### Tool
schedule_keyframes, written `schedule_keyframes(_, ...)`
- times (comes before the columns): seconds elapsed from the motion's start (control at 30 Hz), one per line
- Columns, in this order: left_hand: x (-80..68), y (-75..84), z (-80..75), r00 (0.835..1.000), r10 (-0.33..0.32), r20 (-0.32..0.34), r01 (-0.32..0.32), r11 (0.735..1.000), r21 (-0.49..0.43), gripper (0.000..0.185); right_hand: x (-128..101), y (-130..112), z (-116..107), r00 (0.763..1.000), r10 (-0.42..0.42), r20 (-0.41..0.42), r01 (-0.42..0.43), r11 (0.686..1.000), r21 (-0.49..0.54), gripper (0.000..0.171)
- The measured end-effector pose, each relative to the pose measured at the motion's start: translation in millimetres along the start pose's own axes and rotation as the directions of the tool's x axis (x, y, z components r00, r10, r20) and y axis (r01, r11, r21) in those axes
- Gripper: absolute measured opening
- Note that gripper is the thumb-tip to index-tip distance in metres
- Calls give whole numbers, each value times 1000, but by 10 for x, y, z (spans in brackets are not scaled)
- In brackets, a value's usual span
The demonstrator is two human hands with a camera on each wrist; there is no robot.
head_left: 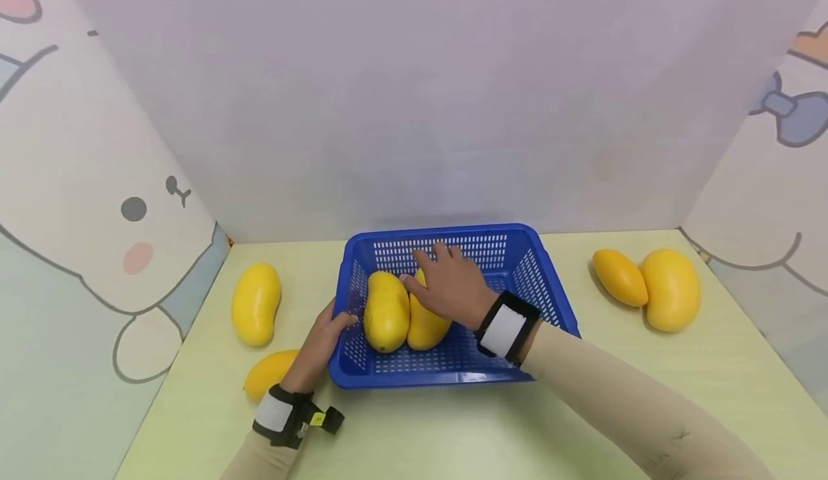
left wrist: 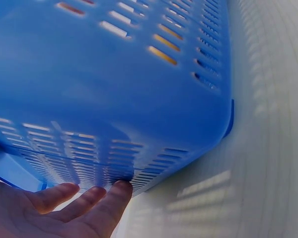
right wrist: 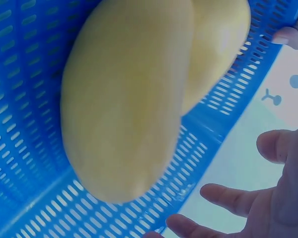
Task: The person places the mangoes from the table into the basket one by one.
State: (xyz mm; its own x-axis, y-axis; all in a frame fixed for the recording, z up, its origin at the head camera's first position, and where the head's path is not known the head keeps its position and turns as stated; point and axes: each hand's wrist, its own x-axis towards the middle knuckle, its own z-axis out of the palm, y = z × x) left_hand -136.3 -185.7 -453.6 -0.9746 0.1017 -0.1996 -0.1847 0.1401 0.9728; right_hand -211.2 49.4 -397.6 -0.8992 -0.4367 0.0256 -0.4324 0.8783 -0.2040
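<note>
A blue basket [head_left: 546,279] sits in the middle of the green worktop [head_left: 453,430]. Two yellow mangoes lie side by side in it, touching each other. The left mango in the basket [head_left: 386,311] is close to the left wall. The right mango in the basket [head_left: 427,322] is partly under the right hand [head_left: 449,286].

The right hand is over that mango with its fingers spread out and straight. The right wrist view shows those fingers [right wrist: 223,193] apart, with the mango right beside them. The grip is not closed on anything.

The left hand [head_left: 323,343] is at the left side of the basket. Its thumb hooks over the rim, and its fingers [left wrist: 107,203] press under the bottom edge. So this hand grips the basket wall.

More mangoes lie on the worktop. One big mango [head_left: 256,302] is to the left of the basket. Another mango [head_left: 268,372] is just beside the left wrist. Two mangoes [head_left: 647,286] touch each other far out on the right.
</note>
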Motion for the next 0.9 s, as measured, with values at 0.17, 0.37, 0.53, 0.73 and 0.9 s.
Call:
schedule_keyframes(0.17, -15, 3, -10, 1000, -4, -11, 5, 1000, 10, 68, -87, 11, -90, 999, -20, -26, 20, 1000, 12, 65)
schedule_keyframes(0.37, -15, 3, 3, 1000, -10, -5, 10, 999, 31, 68, -195, 74, -167, 996, -42, -83, 43, 999, 10, 64)
schedule_keyframes(0.53, 10, -8, 12, 1000, -7, -4, 7, 1000, 0, 68, -282, 149, -233, 991, -55, -123, 51, 998, -31, 66)
schedule_keyframes(0.73, 15, -12, 12, 1000, -15, -7, 15, 1000, 4, 69, -393, 226, -333, 986, -79, -149, 72, 996, -56, 66)
schedule_keyframes(0.9, 2, -10, 4, 1000, -13, -9, 13, 1000, -7, 69, -510, 301, -409, 982, -80, -173, 71, 996, -55, 68)
